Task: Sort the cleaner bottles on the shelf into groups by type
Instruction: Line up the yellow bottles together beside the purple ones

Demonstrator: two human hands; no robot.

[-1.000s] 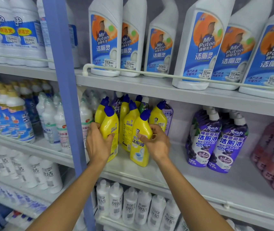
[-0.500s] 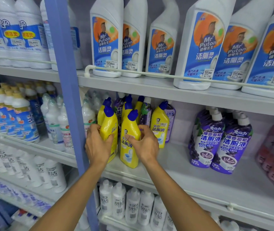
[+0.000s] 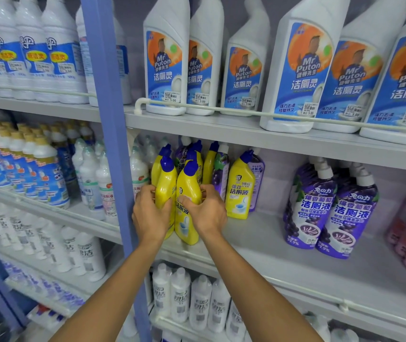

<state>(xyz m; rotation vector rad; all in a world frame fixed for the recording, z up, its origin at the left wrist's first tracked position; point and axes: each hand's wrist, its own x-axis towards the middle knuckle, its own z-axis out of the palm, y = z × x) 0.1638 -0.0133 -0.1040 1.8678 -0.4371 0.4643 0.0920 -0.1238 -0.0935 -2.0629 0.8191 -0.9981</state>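
Hands work at the left end of the middle shelf (image 3: 271, 245), just beside the blue upright (image 3: 108, 119). The left hand (image 3: 151, 215) curls its fingers round the body of the left yellow bottle (image 3: 165, 186). The right hand (image 3: 207, 213) closes round the right yellow bottle (image 3: 188, 183) in the same way. Both bottles stand upright near the front edge with their sides touching, ahead of more yellow bottles.

The mirrored mid-body grip appears intended to press matching bottles into one compact block without tipping them. A lone yellow bottle (image 3: 240, 191) stands apart toward the right. Stray purple bottles (image 3: 220, 169) sit between it and the block, so this group is judged unfinished. The main purple group (image 3: 330, 208) stands well apart, toward the right end.

The yellow bottles are glossy moulded plastic. Each has a flattened body, printed front and bent neck under a dark blue cap. The purple containers are broader, with white caps and full wrap labels. The shelf surface is smooth and pale grey.
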